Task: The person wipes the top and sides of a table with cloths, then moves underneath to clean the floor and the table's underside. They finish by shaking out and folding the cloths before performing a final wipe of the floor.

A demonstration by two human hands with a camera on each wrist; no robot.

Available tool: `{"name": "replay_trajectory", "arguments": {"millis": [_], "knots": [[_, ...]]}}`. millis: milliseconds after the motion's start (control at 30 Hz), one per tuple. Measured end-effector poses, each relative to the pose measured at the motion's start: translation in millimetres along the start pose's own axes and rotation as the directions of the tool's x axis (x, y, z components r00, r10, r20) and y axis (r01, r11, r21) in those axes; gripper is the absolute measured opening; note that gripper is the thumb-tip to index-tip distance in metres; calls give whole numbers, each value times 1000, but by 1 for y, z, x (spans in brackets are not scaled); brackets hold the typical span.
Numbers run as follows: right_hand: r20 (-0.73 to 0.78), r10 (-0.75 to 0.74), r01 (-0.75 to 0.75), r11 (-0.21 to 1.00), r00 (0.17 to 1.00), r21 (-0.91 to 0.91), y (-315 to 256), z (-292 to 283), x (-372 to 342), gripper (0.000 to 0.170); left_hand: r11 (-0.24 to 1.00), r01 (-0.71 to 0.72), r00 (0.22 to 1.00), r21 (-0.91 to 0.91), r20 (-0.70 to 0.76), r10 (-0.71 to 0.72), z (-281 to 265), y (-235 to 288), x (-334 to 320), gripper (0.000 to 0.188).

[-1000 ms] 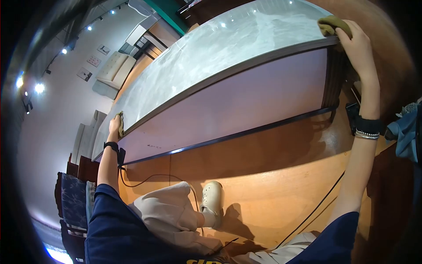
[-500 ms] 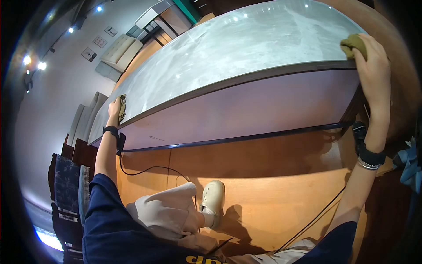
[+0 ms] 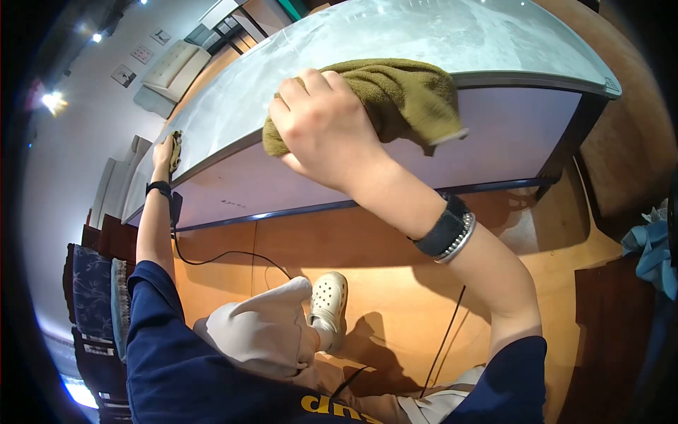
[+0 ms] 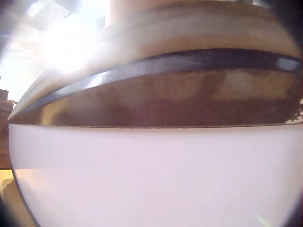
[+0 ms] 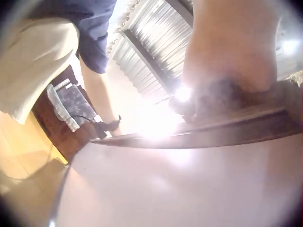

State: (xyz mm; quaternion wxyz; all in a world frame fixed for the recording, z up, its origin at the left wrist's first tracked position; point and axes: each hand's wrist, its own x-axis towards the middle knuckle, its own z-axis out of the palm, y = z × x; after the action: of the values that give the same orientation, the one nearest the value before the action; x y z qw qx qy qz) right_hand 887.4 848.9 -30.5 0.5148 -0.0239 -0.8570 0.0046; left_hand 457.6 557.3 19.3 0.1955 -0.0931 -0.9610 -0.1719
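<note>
In the head view my right hand grips a bunched olive-green cloth at the near edge of a grey marbled tabletop. The cloth's loose end hangs over the edge and is slightly blurred. Far to the left, my left hand holds a smaller folded cloth of similar colour against the same edge. The left wrist view shows the pale side panel under the dark edge, with the hand out of sight. In the right wrist view the forearm rises above the table edge.
A black cable runs over the wooden floor near a foot in a cream clog. Dark wooden chairs with a blue patterned cover stand at left. A brown upholstered seat is at the right.
My right hand has swept left with its cloth, from the table's right corner to the middle of the near edge. The left hand stays at the left part of the edge.
</note>
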Motion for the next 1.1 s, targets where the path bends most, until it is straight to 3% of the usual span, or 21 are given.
{"name": "replay_trajectory", "arguments": {"millis": [33, 67, 133, 200, 333, 400, 467, 733, 800, 867, 967, 1067, 1100], "knots": [[-134, -45, 49, 998, 990, 29, -2, 6, -4, 22, 999, 19, 999, -35, 35, -18, 1, 3, -3, 56], [-122, -53, 56, 998, 991, 23, 2, 11, -7, 22, 997, 39, 997, -73, 68, -34, -2, 6, -5, 56], [-308, -247, 240, 969, 919, -59, 19, 11, -11, 11, 993, 48, 997, -110, 73, -40, -9, 23, -27, 59], [-264, -244, 220, 968, 933, -117, 30, -9, -22, 12, 997, 11, 998, -72, 56, -7, 3, 3, -2, 59], [-147, -383, 329, 897, 912, -296, 87, -46, -47, 33, 992, 42, 992, -120, 125, -27, 9, -4, 12, 55], [-50, -376, 326, 857, 925, -399, 107, -73, -59, 37, 995, -10, 994, -99, 112, 21, 7, -2, 10, 50], [25, -308, 285, 845, 951, -452, 123, -100, -68, 38, 990, -106, 994, -88, 12, 107, 18, -14, 24, 53], [65, -92, 112, 855, 994, -506, 158, -147, -81, 49, 964, -153, 979, -219, 102, 179, 39, -44, 55, 48], [30, -101, 103, 869, 994, -484, 159, -140, -82, 44, 952, -230, 961, -203, 104, 255, 39, -53, 55, 44], [-124, -47, -15, 891, 991, -454, 154, -127, -83, 40, 952, -235, 961, -198, 97, 258, 27, -48, 36, 42], [-243, 0, -103, 906, 970, -411, 158, -109, -85, 40, 959, -209, 962, -192, 134, 237, 10, -40, 8, 41], [-367, 19, -174, 902, 930, -394, 164, -96, -83, 44, 982, -53, 969, -179, 229, 94, 2, -20, -14, 42], [-398, -4, -176, 894, 917, -413, 163, -92, -84, 44, 980, -71, 970, -186, 216, 111, 0, -9, -23, 42]]}}
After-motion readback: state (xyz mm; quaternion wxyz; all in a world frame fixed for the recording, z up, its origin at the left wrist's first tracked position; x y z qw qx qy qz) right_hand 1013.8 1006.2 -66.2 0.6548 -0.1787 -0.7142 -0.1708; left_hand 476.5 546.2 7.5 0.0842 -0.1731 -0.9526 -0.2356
